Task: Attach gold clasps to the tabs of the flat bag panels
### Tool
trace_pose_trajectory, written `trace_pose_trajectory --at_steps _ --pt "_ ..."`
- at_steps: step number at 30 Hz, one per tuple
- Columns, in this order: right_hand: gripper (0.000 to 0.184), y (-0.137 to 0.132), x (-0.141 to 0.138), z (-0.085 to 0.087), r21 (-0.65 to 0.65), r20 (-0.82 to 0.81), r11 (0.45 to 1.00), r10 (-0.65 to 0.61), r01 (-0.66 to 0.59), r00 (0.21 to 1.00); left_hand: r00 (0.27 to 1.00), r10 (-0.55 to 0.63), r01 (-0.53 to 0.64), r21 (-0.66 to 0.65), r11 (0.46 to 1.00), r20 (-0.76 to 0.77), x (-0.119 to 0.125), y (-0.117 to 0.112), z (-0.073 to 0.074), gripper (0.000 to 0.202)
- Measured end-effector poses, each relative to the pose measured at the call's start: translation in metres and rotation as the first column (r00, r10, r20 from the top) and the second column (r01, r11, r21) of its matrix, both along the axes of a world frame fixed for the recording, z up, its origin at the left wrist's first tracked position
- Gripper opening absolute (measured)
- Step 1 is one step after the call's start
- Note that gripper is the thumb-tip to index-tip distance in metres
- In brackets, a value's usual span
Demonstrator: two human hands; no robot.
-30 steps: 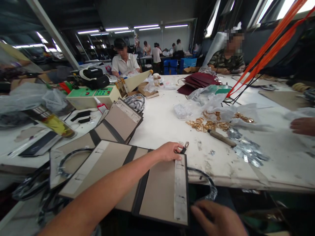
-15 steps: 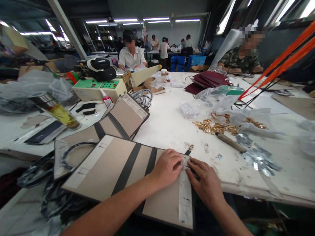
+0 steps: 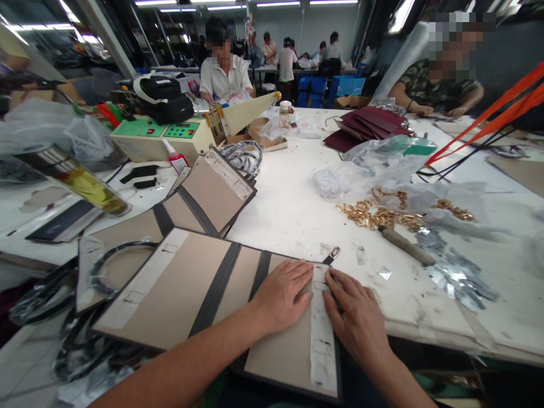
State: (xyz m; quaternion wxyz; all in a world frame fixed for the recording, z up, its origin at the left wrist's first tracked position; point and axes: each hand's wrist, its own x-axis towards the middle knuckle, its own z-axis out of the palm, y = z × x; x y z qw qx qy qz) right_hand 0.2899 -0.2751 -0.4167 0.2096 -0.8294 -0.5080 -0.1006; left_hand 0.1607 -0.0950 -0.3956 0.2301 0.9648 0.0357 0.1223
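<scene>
Hands press flat on the near panel: the left hand (image 3: 283, 294) lies palm down with fingers spread on the tan board, its fingertips at the edge of the white strip (image 3: 322, 340), and the right hand (image 3: 359, 320) lies open beside it, fingers stretched along the strip's outer edge, neither gripping anything. A second ago the left hand pinched at the far corner by the small metal clip (image 3: 334, 255) while the right hand hung low off the bench edge. Now both rest on the strip and the clip sticks out free beyond them, so the work seems to have passed from lining up to pressing down. The panel (image 3: 191, 277), tan with black bands, lies opened at the near edge of the white bench (image 3: 289, 209), partly overhanging it, with a stack of similar panels (image 3: 212, 190) just behind. Farther right sit a heap of gold fittings (image 3: 374, 215), a wooden-handled tool (image 3: 403, 245), silver scraps (image 3: 459, 275) and crumpled plastic bags (image 3: 374, 164). A green-topped machine (image 3: 157, 136) stands at the far left, maroon pieces (image 3: 365, 127) lie beyond, and orange straps (image 3: 501, 113) cross the right side. Other people sit working at the bench under strip lights.
</scene>
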Motion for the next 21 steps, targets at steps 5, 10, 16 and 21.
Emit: trace_pose_trajectory --at_steps 5,10,16,21 --pt "0.036 -0.0028 0.0011 -0.0033 0.030 -0.019 0.999 0.029 -0.029 0.999 0.998 -0.003 0.002 -0.006 1.000 -0.068 -0.0027 -0.0012 0.0037 0.057" --pt "0.036 -0.0073 0.0003 -0.0057 0.018 -0.023 0.999 0.032 -0.032 0.999 0.995 -0.030 0.029 -0.013 0.999 -0.099 -0.0045 -0.0003 0.0052 0.062" --pt "0.036 -0.0046 0.0003 -0.0015 -0.004 -0.029 1.000 0.023 -0.023 0.999 0.996 -0.015 0.012 -0.031 0.999 -0.084 -0.0026 -0.0002 0.0041 0.060" --pt "0.037 -0.0008 -0.0024 0.0033 -0.053 -0.054 0.998 0.013 -0.015 0.998 0.999 -0.012 0.012 0.001 1.000 -0.031 -0.0016 0.0036 -0.0003 0.058"
